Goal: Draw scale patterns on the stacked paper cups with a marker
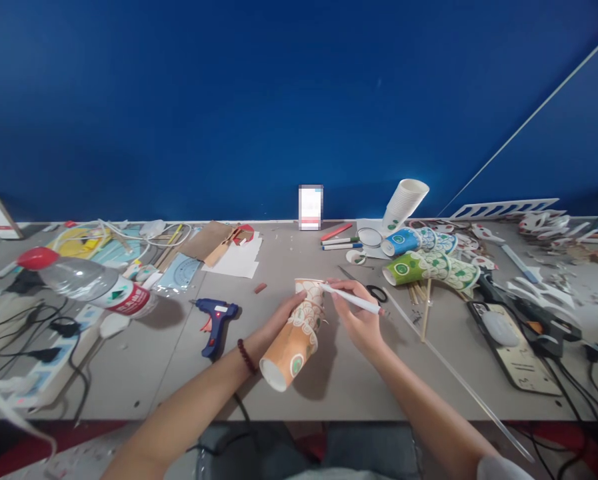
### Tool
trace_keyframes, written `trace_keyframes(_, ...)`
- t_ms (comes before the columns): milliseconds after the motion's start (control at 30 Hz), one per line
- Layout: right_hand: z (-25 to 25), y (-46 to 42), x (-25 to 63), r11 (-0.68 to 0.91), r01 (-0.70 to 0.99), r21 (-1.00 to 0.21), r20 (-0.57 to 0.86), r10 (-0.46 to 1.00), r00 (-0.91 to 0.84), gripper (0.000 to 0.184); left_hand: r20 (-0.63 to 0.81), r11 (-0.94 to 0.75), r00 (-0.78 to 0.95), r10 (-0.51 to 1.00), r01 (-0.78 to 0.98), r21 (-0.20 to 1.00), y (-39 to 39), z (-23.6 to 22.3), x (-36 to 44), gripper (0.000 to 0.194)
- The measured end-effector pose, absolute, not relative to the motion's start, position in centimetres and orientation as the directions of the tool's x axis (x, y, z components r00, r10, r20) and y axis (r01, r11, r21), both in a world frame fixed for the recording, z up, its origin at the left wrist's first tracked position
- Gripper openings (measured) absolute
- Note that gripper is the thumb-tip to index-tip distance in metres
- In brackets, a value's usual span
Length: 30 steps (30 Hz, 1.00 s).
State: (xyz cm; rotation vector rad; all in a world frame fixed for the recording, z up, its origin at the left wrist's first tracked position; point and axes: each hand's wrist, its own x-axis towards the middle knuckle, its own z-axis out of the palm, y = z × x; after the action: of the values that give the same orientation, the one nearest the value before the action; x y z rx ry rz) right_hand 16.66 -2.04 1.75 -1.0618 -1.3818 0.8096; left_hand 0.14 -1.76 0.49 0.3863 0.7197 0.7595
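My left hand (283, 313) is closed around a row of nested orange-and-white paper cups (289, 343), which lies tilted with its orange base toward me. The cups carry a scalloped pattern and a round green logo. Between the fingers of my right hand (359, 317) is a slim white pen-shaped tool (356, 299). Its thin end points left at the far, white end of the cups; I cannot tell whether it touches them. Black-handled scissors (377, 293) lie just beyond my right hand.
A blue glue gun (215, 325) and a red-capped bottle (91, 283) are on the left, near a power strip (63, 360). To the right are blue cups (403, 241), green cups (411, 268), a white cup stack (403, 203), a clear stick (469, 383) and a phone (516, 350).
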Motion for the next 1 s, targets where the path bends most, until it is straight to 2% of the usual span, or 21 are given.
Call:
trace_keyframes(233,1.4,-1.9,16.9,0.382,0.151,-0.912,0.39,0.92,0.028,0.008,-0.491,0.684,0.48,0.727,-0.452,0.572,-1.6,1.2,0.3,0.032)
trace_keyframes(433,1.3,-1.8,16.9,0.434,0.27,-0.859,0.453,0.892,0.006,0.01,-0.469,0.638,0.436,0.768,-0.455,0.621,-1.9,1.8,0.6,0.03)
trace_keyframes(700,1.2,-1.7,16.8,0.448,0.302,-0.841,0.472,0.881,0.007,0.011,-0.442,0.571,0.366,0.819,-0.45,0.687,-2.5,2.9,0.8,0.028)
trace_keyframes(1000,1.6,-1.7,16.8,0.461,0.343,-0.818,0.495,0.869,0.012,0.01,-0.458,0.601,0.397,0.796,-0.424,0.678,-2.2,2.3,0.6,0.032)
